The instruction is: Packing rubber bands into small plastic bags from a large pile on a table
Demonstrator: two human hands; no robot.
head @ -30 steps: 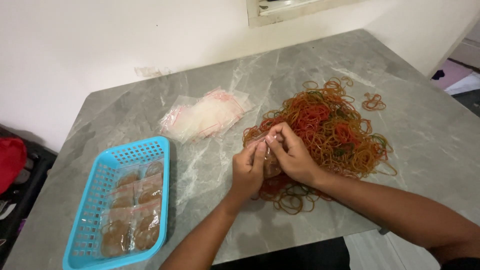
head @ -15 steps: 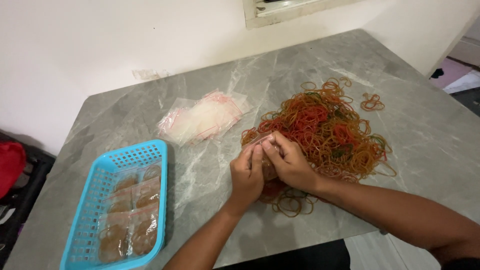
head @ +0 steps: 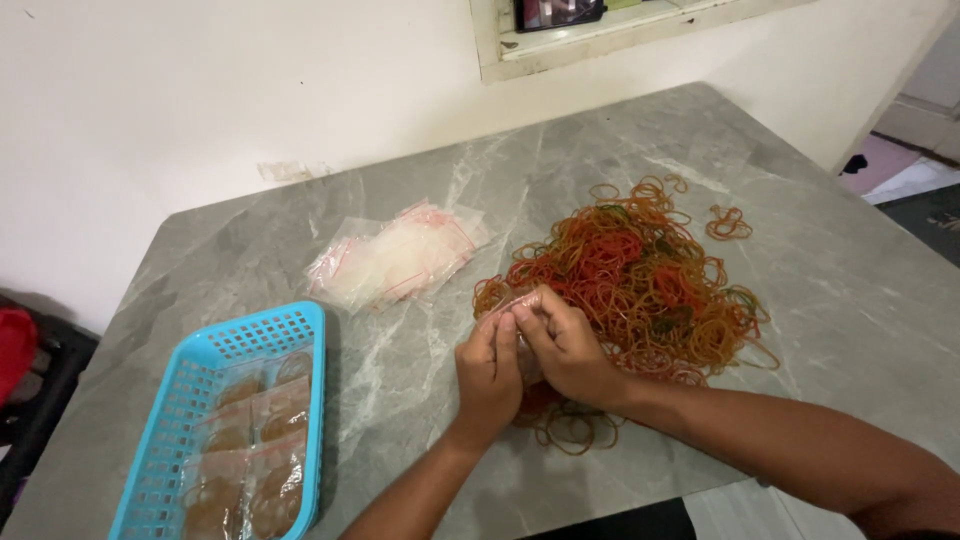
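Left hand (head: 488,370): closed in a pinch on the mouth of a small clear bag (head: 520,305), fingertips at its top edge.
Right hand (head: 568,345): also closed on the same small clear bag, thumb and fingers pressing its rim from the other side; both hands touch each other over the table (head: 800,300).
Small clear bag: held just above the table at the near-left edge of the rubber band pile (head: 630,275); contents mostly hidden by the fingers.
Risk, spill: if the pinch on the rim slackens before the mouth is sealed, bands probably slide out.
Risk, snag: loose bands lie under and beside the wrists; one could get caught in the seal or be dragged off the near edge.
Risk, seal: the thin film may crumple, leaving the closure partly open.
Blue basket (head: 300,325): at the near-left corner, well apart from the hands; holds several flat filled bags of brownish bands, lying overlapped.
Empty bag stack (head: 395,258): clear bags with red strips, between basket and pile, nothing visible inside.
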